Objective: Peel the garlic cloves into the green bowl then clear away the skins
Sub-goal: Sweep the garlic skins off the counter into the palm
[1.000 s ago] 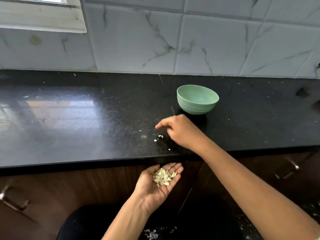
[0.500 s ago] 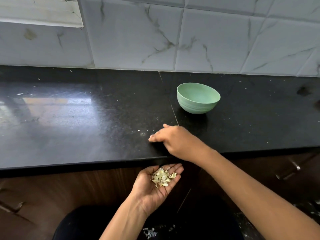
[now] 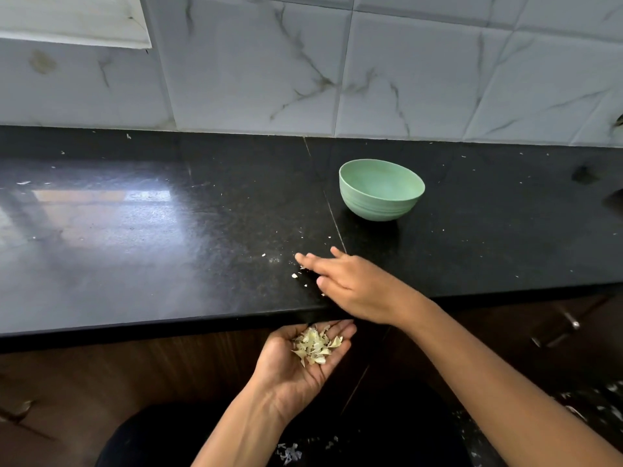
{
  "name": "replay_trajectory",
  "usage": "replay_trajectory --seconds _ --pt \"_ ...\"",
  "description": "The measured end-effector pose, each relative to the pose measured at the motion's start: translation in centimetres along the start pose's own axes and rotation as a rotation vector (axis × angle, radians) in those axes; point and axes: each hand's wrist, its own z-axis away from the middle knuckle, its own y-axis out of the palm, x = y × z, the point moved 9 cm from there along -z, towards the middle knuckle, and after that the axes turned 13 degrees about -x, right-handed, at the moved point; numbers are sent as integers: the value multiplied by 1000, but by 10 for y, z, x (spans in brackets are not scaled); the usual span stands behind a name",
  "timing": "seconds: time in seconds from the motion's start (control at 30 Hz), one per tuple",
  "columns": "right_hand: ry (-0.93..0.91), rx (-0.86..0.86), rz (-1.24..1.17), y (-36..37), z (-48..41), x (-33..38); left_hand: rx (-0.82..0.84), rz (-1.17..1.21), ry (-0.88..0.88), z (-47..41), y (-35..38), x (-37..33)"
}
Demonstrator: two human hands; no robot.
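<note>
Since half a second ago, the right hand (image 3: 354, 284) has been opened out. Its fingers, then bunched, are now spread and straight, held low over the counter (image 3: 168, 264), and a few small flakes (image 3: 295, 275) have been uncovered beside the fingertips. The left hand (image 3: 296, 365) is cupped palm up just below the counter's front edge, with its fingers loosely together under a heap of skins (image 3: 317, 345). The bowl (image 3: 377, 207) stands upright beyond the right hand and apart from it; no cloves can be made out inside.

Peeling is judged finished and most of the skins gathered. The flakes near the edge and scattered specks farther along are left, and the handful is not yet thrown out. Only a short sweep is needed to bring the flakes over the edge into the waiting palm. Wide counter lies open to the left, and the bowl is out of that path.
</note>
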Motion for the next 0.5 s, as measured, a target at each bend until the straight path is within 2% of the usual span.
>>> replay_trajectory --seconds 0.1,0.17,0.3,0.4,0.5 --pt "176 -54 0 -21 -13 -40 -14 7 -10 -1 -2 0" --pt "247 -12 92 -23 -19 -64 -18 11 -17 0 -4 0" --pt "84 95 151 -3 -16 -47 -6 27 -26 1 -4 -1" --pt "-88 116 74 8 -2 -12 -5 38 -39 2 -6 -4" --pt "-166 151 -43 13 15 7 14 38 -46 6 -6 -8"
